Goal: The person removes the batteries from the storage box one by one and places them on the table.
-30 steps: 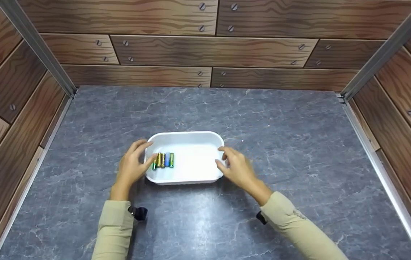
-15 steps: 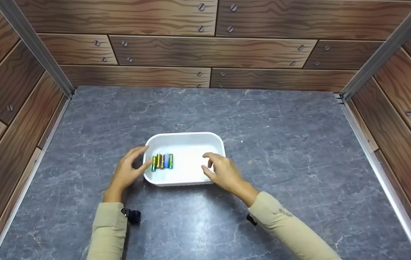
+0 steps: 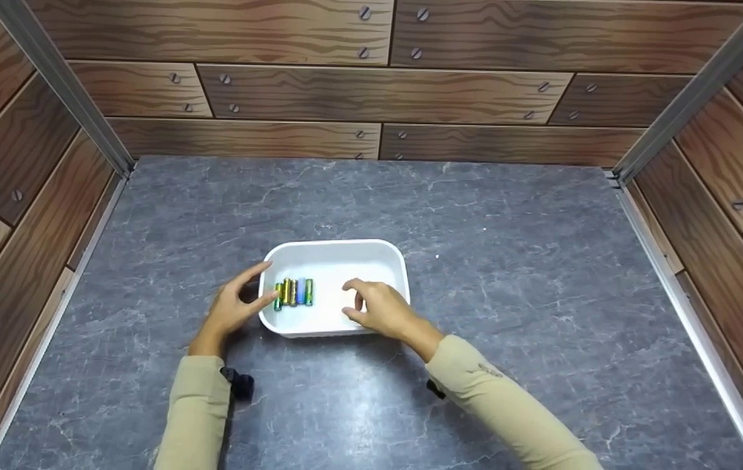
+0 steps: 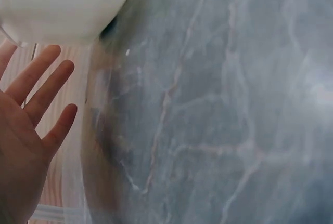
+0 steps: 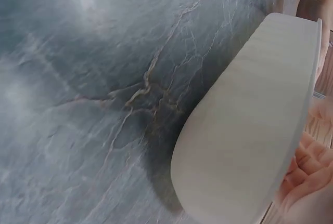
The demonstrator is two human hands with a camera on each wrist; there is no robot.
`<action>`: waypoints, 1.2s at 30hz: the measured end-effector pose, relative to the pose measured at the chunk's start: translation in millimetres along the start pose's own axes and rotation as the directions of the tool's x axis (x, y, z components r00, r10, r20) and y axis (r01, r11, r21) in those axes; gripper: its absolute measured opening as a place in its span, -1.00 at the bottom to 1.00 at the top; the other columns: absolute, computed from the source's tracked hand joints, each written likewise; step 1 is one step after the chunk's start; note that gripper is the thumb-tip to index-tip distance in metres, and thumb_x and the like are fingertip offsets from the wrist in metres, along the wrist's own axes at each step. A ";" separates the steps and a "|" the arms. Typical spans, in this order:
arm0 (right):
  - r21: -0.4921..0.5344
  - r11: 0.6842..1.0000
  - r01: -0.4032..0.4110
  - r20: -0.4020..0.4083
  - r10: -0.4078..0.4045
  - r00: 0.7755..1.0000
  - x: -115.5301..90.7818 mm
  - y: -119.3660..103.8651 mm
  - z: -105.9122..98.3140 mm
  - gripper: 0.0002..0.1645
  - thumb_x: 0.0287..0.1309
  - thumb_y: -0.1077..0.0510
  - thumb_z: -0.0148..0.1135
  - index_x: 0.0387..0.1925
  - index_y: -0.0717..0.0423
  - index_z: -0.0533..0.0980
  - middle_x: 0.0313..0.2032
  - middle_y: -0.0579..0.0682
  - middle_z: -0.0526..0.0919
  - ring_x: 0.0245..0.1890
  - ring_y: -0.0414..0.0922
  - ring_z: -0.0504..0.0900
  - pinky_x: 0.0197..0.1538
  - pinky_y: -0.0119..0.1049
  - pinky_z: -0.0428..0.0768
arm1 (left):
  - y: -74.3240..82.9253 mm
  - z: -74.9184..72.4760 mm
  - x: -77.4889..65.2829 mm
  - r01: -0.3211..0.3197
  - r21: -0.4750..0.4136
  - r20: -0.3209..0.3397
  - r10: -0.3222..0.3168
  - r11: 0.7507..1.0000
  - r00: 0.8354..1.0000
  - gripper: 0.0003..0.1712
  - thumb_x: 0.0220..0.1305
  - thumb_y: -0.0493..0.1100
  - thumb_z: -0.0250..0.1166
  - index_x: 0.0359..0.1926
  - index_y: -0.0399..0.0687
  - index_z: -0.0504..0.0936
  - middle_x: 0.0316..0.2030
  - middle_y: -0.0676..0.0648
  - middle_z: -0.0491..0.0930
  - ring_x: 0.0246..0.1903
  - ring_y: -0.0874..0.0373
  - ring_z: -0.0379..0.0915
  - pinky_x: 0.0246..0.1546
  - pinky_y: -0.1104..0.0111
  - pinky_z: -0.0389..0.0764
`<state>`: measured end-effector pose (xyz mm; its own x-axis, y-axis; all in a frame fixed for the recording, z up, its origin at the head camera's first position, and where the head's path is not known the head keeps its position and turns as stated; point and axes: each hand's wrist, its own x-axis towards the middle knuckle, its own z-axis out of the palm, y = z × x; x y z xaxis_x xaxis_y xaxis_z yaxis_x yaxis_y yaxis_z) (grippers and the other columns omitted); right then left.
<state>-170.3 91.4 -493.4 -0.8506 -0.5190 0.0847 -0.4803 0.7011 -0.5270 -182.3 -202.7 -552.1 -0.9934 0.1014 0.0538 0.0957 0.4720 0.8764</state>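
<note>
A white rectangular tray (image 3: 332, 258) with rounded corners sits on the grey marbled surface. Several small cylindrical batteries (image 3: 293, 292), green, gold and blue, lie side by side at its left end. At the left rim is my left hand (image 3: 228, 311), its thumb reaching over toward the leftmost battery. The left wrist view shows the fingers of that hand (image 4: 28, 109) straight and spread beside the tray's wall (image 4: 62, 5). My right hand (image 3: 381, 310) is over the right half of the tray, thumb and bent fingers apart, nothing visible between them. The tray's side wall (image 5: 244, 125) partly hides it in the right wrist view.
Wood-patterned walls (image 3: 371, 94) bound the surface at the back and both sides. Grey metal posts (image 3: 78, 91) stand at the rear corners. The marbled tabletop (image 3: 528, 261) extends around the tray. Dark devices (image 3: 241, 385) are strapped at the wrists.
My right hand has moved left from the tray's right rim to over its inside. The left hand has shifted slightly left and stays by the left rim. The batteries keep their places.
</note>
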 end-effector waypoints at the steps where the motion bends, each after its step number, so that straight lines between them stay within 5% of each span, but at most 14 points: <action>1: 0.002 1.000 0.001 0.008 -0.001 1.000 1.3 0.0 0.9 -0.60 0.13 0.10 0.32 -0.01 0.17 0.53 -0.49 0.00 0.67 -0.51 -0.16 0.51 -0.31 -0.31 0.48 | 0.0 0.8 0.8 0.002 -0.009 0.004 -0.001 1.000 1.000 -0.28 0.10 -0.06 0.45 0.30 0.08 0.45 0.26 -0.20 0.49 0.23 -0.12 0.44 0.31 0.02 0.37; 17: 0.057 0.992 -0.115 0.106 0.108 0.988 29.4 0.2 13.8 -0.52 0.09 0.05 0.39 0.03 0.16 0.54 -0.48 0.04 0.68 -0.50 -0.19 0.49 -0.19 -0.25 0.52 | 3.8 9.9 10.6 -0.013 -0.087 0.004 0.013 0.996 1.000 -0.29 0.07 -0.15 0.46 0.29 0.04 0.47 0.18 -0.21 0.56 0.13 -0.09 0.53 0.26 0.07 0.42; 24: 0.073 0.983 -0.169 0.116 0.159 0.980 42.4 2.2 18.8 -0.49 0.04 0.07 0.42 0.02 0.18 0.53 -0.47 0.06 0.69 -0.54 -0.26 0.44 -0.31 -0.35 0.47 | 6.5 19.1 14.2 -0.029 -0.147 0.004 0.030 0.989 1.000 -0.30 0.08 -0.22 0.45 0.28 -0.03 0.47 0.18 -0.25 0.55 0.14 -0.15 0.52 0.26 0.02 0.42; 28: 0.071 0.973 -0.220 0.117 0.211 0.970 47.8 6.6 22.5 -0.44 -0.01 0.08 0.45 0.04 0.18 0.53 -0.44 0.08 0.70 -0.51 -0.23 0.47 -0.33 -0.37 0.44 | 23.8 19.8 10.3 -0.017 -0.185 0.029 0.022 0.983 0.999 -0.30 0.11 -0.29 0.41 0.30 -0.18 0.43 0.25 -0.31 0.46 0.23 -0.20 0.43 0.32 0.00 0.36; 31: 0.058 0.968 -0.245 0.127 0.236 0.963 51.2 9.0 24.2 -0.38 -0.05 0.07 0.48 0.08 0.17 0.52 -0.43 0.09 0.71 -0.49 -0.20 0.50 -0.32 -0.35 0.46 | 22.2 22.6 10.9 0.012 -0.205 0.043 -0.003 0.979 0.999 -0.29 0.15 -0.28 0.38 0.33 -0.15 0.39 0.24 -0.32 0.47 0.17 -0.19 0.48 0.20 0.15 0.50; 36: 0.024 0.962 -0.274 0.157 0.267 0.951 55.8 11.7 24.6 -0.29 -0.06 0.04 0.49 0.15 0.16 0.48 -0.40 0.09 0.72 -0.47 -0.19 0.52 -0.27 -0.32 0.49 | 5.6 33.3 15.2 -0.001 -0.196 0.015 0.004 0.981 1.000 -0.32 0.18 -0.23 0.36 0.34 -0.03 0.40 0.12 -0.28 0.57 -0.10 0.12 0.57 -0.11 0.48 0.56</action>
<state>-218.1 58.6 -515.7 -0.9031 -0.3836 -0.1931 -0.2240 0.8044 -0.5503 -194.7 -169.3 -562.3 -0.9919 0.1167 0.0497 0.0819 0.2906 0.9533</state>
